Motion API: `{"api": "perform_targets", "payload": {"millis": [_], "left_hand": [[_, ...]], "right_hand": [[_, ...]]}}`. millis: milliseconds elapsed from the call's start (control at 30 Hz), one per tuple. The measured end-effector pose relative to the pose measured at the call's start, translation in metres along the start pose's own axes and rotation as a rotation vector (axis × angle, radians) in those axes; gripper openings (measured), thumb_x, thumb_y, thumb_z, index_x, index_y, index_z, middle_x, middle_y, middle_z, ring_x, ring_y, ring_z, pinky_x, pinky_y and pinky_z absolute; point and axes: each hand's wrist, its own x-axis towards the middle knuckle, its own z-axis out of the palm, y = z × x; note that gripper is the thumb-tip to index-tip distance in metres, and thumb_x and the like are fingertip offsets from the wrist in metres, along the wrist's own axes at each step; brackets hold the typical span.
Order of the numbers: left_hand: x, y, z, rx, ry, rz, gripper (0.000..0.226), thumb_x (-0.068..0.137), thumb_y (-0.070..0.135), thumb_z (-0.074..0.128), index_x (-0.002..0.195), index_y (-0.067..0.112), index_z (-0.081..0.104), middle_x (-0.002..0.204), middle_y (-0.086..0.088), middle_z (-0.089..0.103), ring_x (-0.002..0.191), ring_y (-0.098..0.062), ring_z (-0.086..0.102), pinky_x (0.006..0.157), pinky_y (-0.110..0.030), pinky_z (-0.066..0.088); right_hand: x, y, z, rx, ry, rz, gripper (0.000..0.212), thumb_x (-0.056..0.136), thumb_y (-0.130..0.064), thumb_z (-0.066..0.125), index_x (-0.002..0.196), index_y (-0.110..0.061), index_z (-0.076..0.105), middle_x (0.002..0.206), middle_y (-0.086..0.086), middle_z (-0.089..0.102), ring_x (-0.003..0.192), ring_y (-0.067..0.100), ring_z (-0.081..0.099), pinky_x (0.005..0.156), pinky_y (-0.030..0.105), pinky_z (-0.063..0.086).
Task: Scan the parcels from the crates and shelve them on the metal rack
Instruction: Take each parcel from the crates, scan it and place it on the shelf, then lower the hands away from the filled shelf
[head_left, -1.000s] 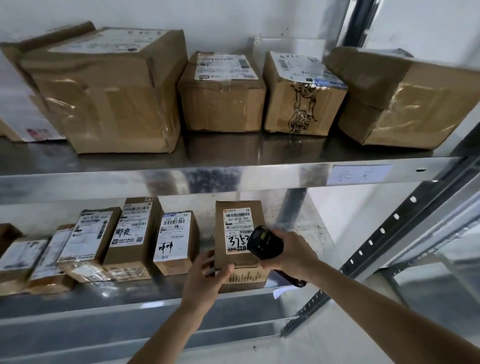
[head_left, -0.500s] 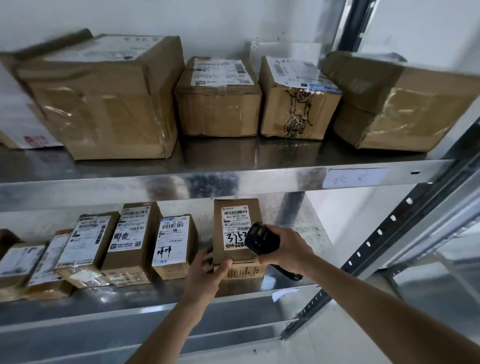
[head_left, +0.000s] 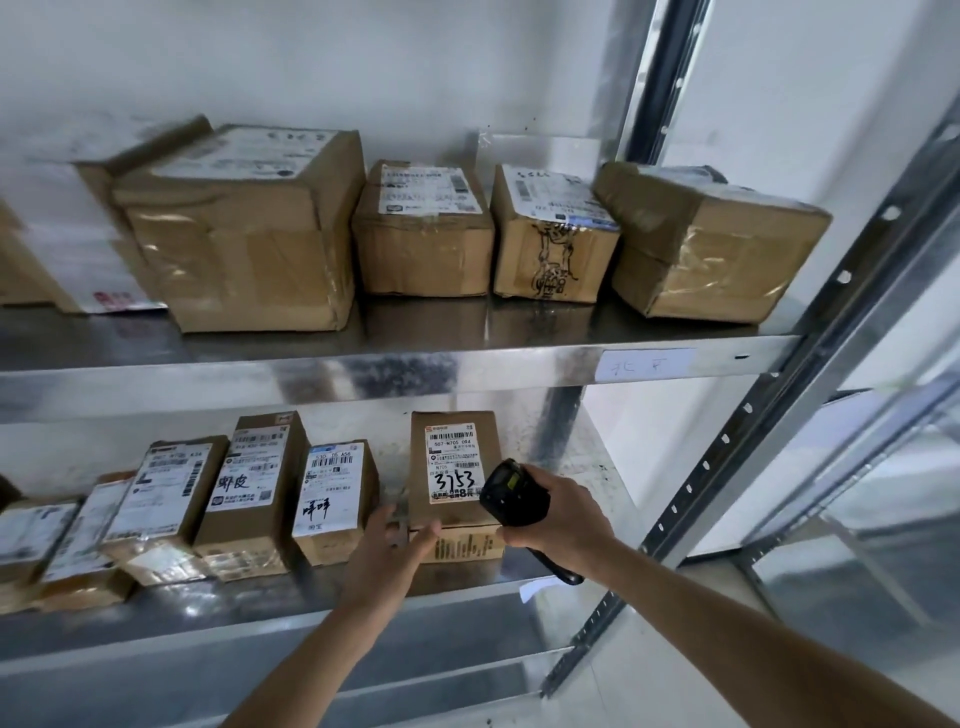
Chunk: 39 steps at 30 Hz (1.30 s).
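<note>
Head view: upright brown cardboard parcel (head_left: 453, 512) marked "3753" stood on lower steel rack shelf (head_left: 249, 605), lower left corner gripped by left hand (head_left: 387, 551); black handheld scanner (head_left: 514, 493) clasped in right hand (head_left: 566, 525), just before parcel front.

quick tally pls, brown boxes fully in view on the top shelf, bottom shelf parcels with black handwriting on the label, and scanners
brown boxes in full view, top shelf: 4
handwritten-label parcels, bottom shelf: 3
scanner: 1
total: 8
</note>
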Motion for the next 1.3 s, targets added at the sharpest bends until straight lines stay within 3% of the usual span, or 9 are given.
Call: {"api": "perform_targets", "payload": {"millis": [167, 300, 400, 500, 633, 733, 900, 1000, 1300], "left_hand": [[-0.022, 0.02, -0.017, -0.009, -0.003, 0.087, 0.054, 0.091, 0.037, 0.068, 0.138, 0.026, 0.046, 0.107, 0.02, 0.055, 0.088, 0.005, 0.056, 0.061, -0.008, 0.043], [-0.042, 0.023, -0.04, 0.031, 0.041, 0.169, 0.058, 0.083, 0.064, 0.066, 0.132, 0.035, 0.057, 0.129, 0.013, 0.059, 0.117, -0.007, 0.058, 0.092, -0.025, 0.05], [-0.059, 0.02, -0.06, 0.087, 0.094, 0.221, 0.045, 0.081, 0.072, 0.062, 0.116, 0.045, 0.067, 0.155, 0.014, 0.037, 0.14, -0.013, 0.042, 0.113, -0.041, 0.037], [-0.073, 0.014, -0.085, 0.054, 0.137, 0.231, 0.035, 0.086, 0.055, 0.066, 0.119, 0.043, 0.066, 0.152, 0.016, 0.042, 0.136, -0.012, 0.046, 0.104, -0.033, 0.039], [-0.1, -0.004, -0.135, -0.041, 0.139, 0.207, 0.066, 0.078, 0.067, 0.066, 0.133, 0.032, 0.056, 0.117, 0.017, 0.068, 0.111, -0.006, 0.063, 0.085, -0.023, 0.046], [-0.131, -0.016, -0.184, -0.075, 0.143, 0.197, 0.051, 0.086, 0.052, 0.067, 0.131, 0.035, 0.05, 0.11, 0.019, 0.067, 0.098, 0.007, 0.06, 0.075, -0.012, 0.039], [-0.19, -0.058, -0.294, -0.032, 0.244, 0.173, 0.036, 0.083, 0.062, 0.068, 0.116, 0.048, 0.061, 0.118, 0.011, 0.069, 0.112, -0.012, 0.063, 0.085, -0.027, 0.05], [-0.227, -0.081, -0.357, -0.035, 0.305, 0.15, 0.032, 0.091, 0.048, 0.065, 0.122, 0.04, 0.061, 0.124, 0.01, 0.062, 0.116, -0.01, 0.056, 0.081, -0.018, 0.042], [-0.303, -0.158, -0.508, -0.055, 0.411, 0.071, 0.066, 0.082, 0.057, 0.067, 0.141, 0.03, 0.053, 0.142, 0.007, 0.055, 0.124, -0.013, 0.054, 0.101, -0.031, 0.042]], "right_hand": [[-0.025, -0.009, -0.004, 0.025, 0.048, 0.019, 0.075, 0.055, -0.045, 0.088, 0.126, -0.051, 0.062, 0.095, -0.02, 0.074, 0.091, 0.006, 0.069, 0.084, 0.04, 0.061], [-0.045, -0.02, -0.004, 0.043, 0.059, 0.01, 0.065, 0.057, -0.042, 0.089, 0.118, -0.048, 0.066, 0.091, -0.02, 0.075, 0.084, 0.003, 0.07, 0.081, 0.039, 0.062], [-0.061, -0.037, 0.002, 0.031, 0.05, -0.011, 0.051, 0.06, -0.04, 0.091, 0.102, -0.051, 0.065, 0.088, -0.018, 0.074, 0.08, 0.002, 0.07, 0.078, 0.038, 0.063], [-0.08, -0.061, 0.014, 0.042, 0.042, -0.068, 0.046, 0.066, -0.034, 0.094, 0.094, -0.049, 0.06, 0.087, -0.014, 0.072, 0.081, 0.003, 0.069, 0.075, 0.031, 0.061], [-0.105, -0.103, 0.045, 0.091, 0.016, -0.108, 0.046, 0.064, -0.034, 0.096, 0.101, -0.043, 0.071, 0.088, -0.013, 0.075, 0.08, 0.001, 0.071, 0.077, 0.028, 0.062], [-0.126, -0.141, 0.081, 0.098, -0.007, -0.127, 0.049, 0.062, -0.037, 0.096, 0.105, -0.036, 0.073, 0.086, -0.015, 0.076, 0.078, -0.002, 0.07, 0.069, 0.02, 0.058], [-0.17, -0.222, 0.15, 0.096, -0.108, -0.196, 0.062, 0.065, -0.039, 0.097, 0.12, -0.037, 0.07, 0.098, -0.016, 0.075, 0.087, -0.002, 0.069, 0.078, 0.017, 0.055], [-0.198, -0.273, 0.195, 0.114, -0.168, -0.216, 0.062, 0.067, -0.036, 0.097, 0.119, -0.045, 0.065, 0.102, -0.016, 0.074, 0.093, 0.002, 0.068, 0.085, 0.025, 0.058], [-0.247, -0.386, 0.338, 0.135, -0.33, -0.279, 0.069, 0.059, -0.041, 0.097, 0.121, -0.04, 0.069, 0.104, -0.016, 0.074, 0.093, 0.005, 0.07, 0.086, 0.032, 0.059]]}}
